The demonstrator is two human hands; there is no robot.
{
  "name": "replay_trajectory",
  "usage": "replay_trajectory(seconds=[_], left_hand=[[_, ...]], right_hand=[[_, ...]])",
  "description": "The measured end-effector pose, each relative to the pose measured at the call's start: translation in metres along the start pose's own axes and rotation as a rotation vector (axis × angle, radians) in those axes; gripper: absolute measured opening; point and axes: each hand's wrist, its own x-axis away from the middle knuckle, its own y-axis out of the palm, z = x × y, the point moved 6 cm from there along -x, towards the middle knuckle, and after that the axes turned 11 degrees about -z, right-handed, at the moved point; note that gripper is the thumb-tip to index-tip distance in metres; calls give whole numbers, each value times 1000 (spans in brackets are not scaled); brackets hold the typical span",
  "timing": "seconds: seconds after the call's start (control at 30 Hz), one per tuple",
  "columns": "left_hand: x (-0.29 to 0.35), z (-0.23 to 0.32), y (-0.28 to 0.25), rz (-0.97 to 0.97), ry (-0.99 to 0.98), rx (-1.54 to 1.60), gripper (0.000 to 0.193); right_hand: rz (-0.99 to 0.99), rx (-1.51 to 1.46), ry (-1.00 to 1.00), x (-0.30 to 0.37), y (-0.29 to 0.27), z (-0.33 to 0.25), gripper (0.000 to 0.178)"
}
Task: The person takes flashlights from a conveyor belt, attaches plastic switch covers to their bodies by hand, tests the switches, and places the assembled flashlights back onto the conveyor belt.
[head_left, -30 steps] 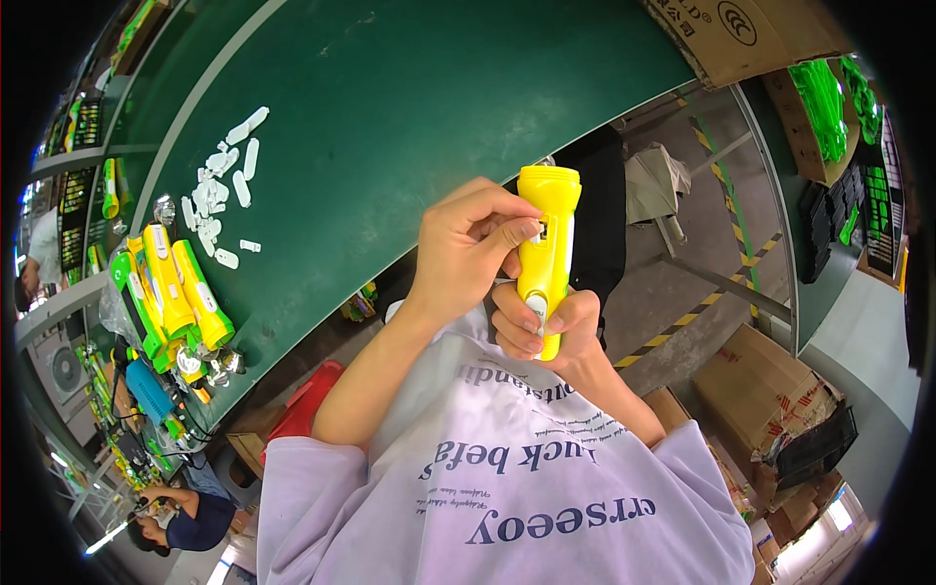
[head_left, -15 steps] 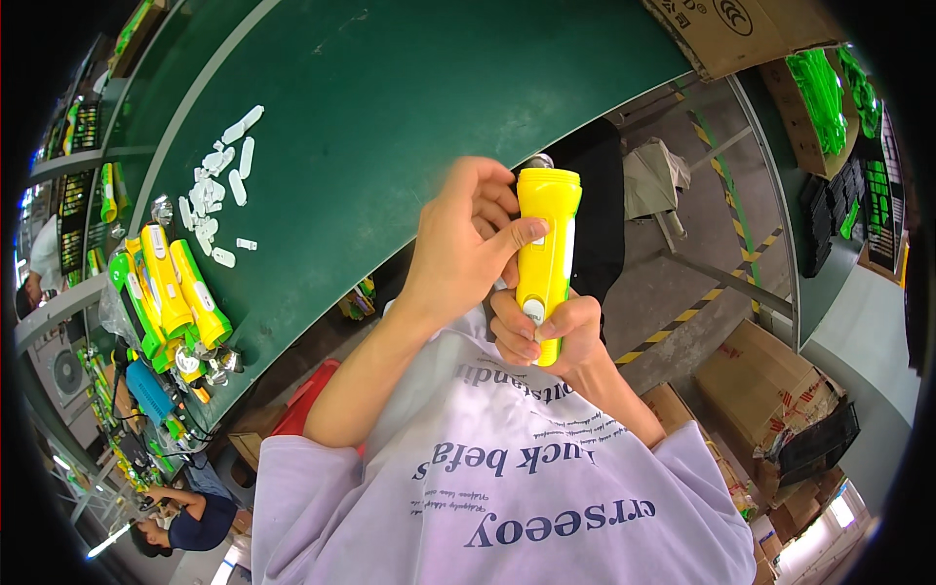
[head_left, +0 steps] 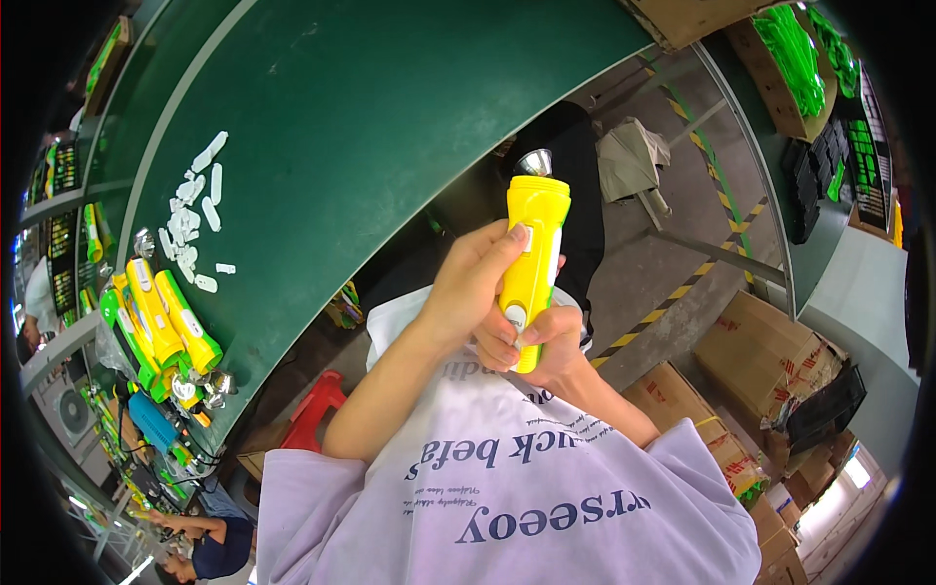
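Observation:
Both hands hold one yellow flashlight body (head_left: 538,210) upright in front of my chest. My left hand (head_left: 475,280) wraps its left side, thumb pressed on the small white part near the upper end. Lower down, my right hand (head_left: 548,341) grips the body by a white oval piece, its thumb across the front. A shiny silver reflector cup (head_left: 534,163) shows just beyond the threaded top rim; whether it is joined to the body I cannot tell. The fingers behind the body are hidden.
Small white plastic pieces (head_left: 190,219) lie scattered on the green table (head_left: 322,117). Several yellow-green flashlight bodies (head_left: 161,317) are grouped at its left edge, beside a blue tool (head_left: 151,419). A red stool (head_left: 317,409) stands below. Cardboard boxes (head_left: 751,341) sit at right; another person (head_left: 219,546) works lower left.
My left fingers, raised near the rim before, have closed around the flashlight body, thumb on its upper white part. The silver cup shows more above the rim. The view has shifted slightly.

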Motion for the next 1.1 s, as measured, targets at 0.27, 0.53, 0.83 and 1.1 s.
replay_trajectory(seconds=[0.27,0.53,0.83,1.1], left_hand=[[2,3,-6,-58,81,-181,35],[3,2,-9,-100,102,-240,36],[4,-5,-12,-21,37,-43,38],[2,-1,-8,-68,33,-76,39]], right_hand=[[-36,99,56,-4,11,1,23],[140,89,11,-4,8,1,26],[169,124,5,-7,7,1,27],[177,121,-3,-6,4,4,24]])
